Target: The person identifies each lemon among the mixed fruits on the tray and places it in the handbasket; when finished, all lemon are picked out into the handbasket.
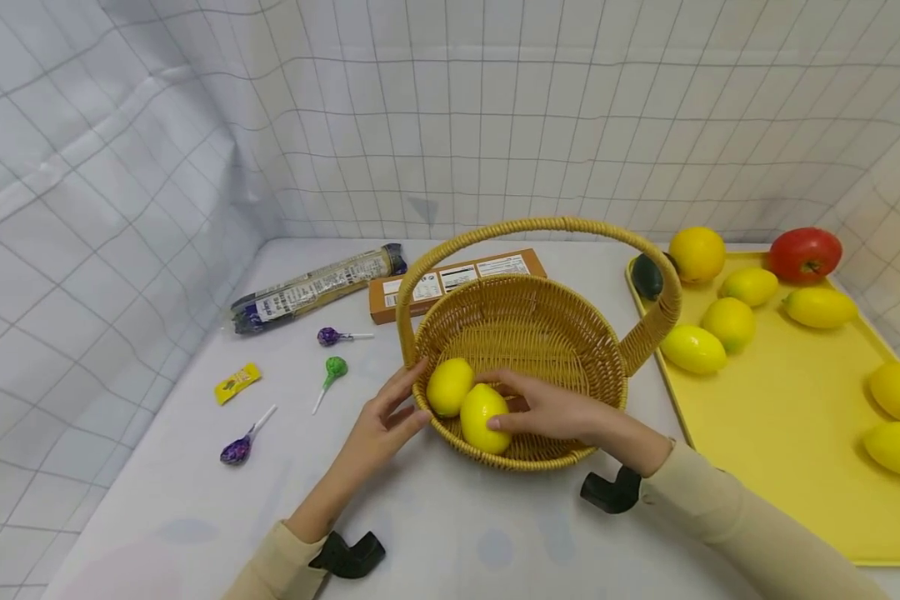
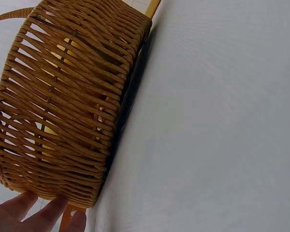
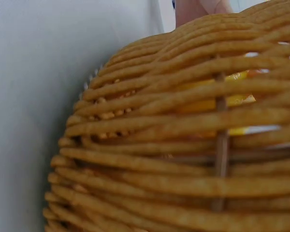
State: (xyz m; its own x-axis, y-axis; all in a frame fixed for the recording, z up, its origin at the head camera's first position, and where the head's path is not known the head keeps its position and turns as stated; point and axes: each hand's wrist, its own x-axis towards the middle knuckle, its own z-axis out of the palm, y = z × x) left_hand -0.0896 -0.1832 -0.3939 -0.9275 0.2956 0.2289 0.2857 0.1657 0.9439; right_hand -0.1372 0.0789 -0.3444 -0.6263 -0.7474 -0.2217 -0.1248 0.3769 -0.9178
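Left hand (image 1: 382, 425) lies spread against the wicker basket (image 1: 570, 333) wall, bracing it on the bench (image 1: 457, 533), while right hand (image 1: 551, 408) cups a lemon (image 1: 482, 417) inside, beside another lemon (image 1: 448, 386).

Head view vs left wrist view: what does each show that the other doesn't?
Only head: the right hand gripping a lemon inside the basket, a second lemon beside it, the yellow tray of fruit, three lollipops and a box.
Only left wrist: a close look at the basket's woven side wall and its foot on the table.
Both: the basket, yellow showing through it, and the left hand against its outside.
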